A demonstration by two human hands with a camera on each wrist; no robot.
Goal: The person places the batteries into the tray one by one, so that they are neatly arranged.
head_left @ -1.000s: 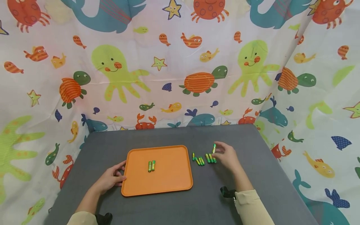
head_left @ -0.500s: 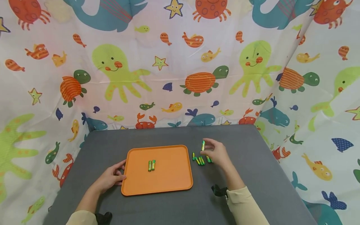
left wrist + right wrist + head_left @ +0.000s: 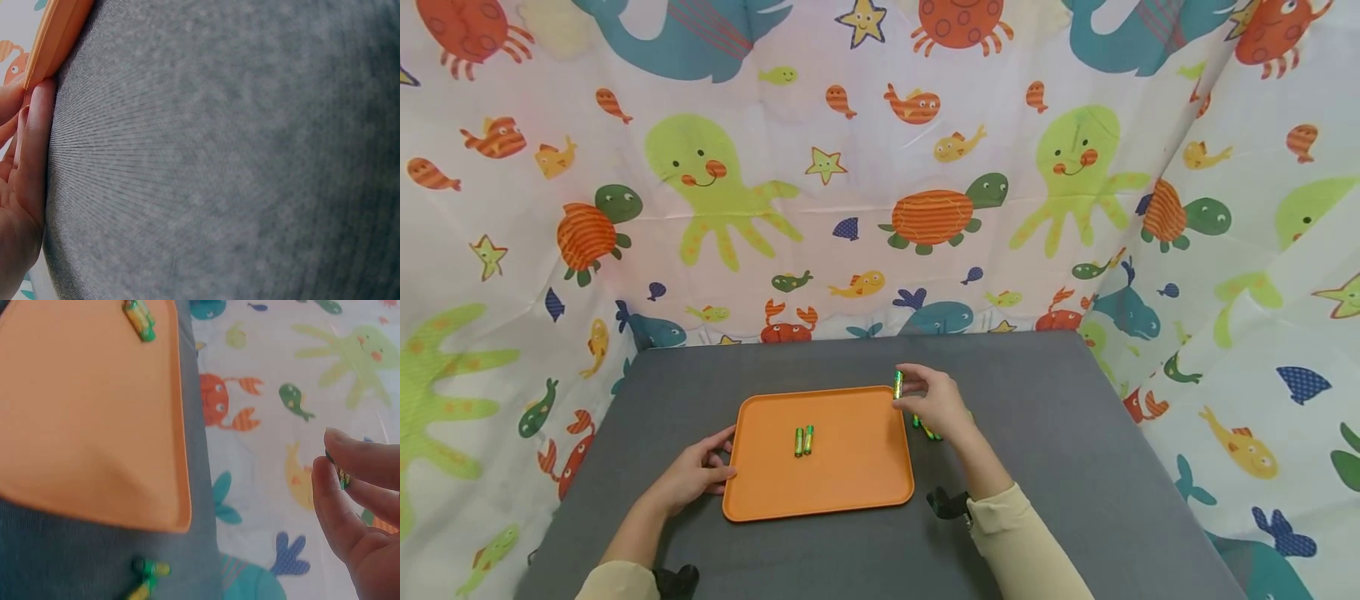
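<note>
Head view, left hand (image 3: 694,471) pinching an orange tray (image 3: 820,490) at 9 o'clock, two green batteries (image 3: 799,442) near its middle, right hand (image 3: 936,405) gripping another battery (image 3: 898,385) between thumb and fingers toward 2 o'clock, more batteries (image 3: 927,430) partly hidden toward 3, sea-creature cloth (image 3: 850,196) at 12.

Bright, diffuse light; soft shadows on the counter (image 3: 820,558); left wrist view blurs, darkens rightward.

A gray table (image 3: 1060,417) carries an orange tray (image 3: 857,467) and green-yellow batteries (image 3: 142,589).
</note>
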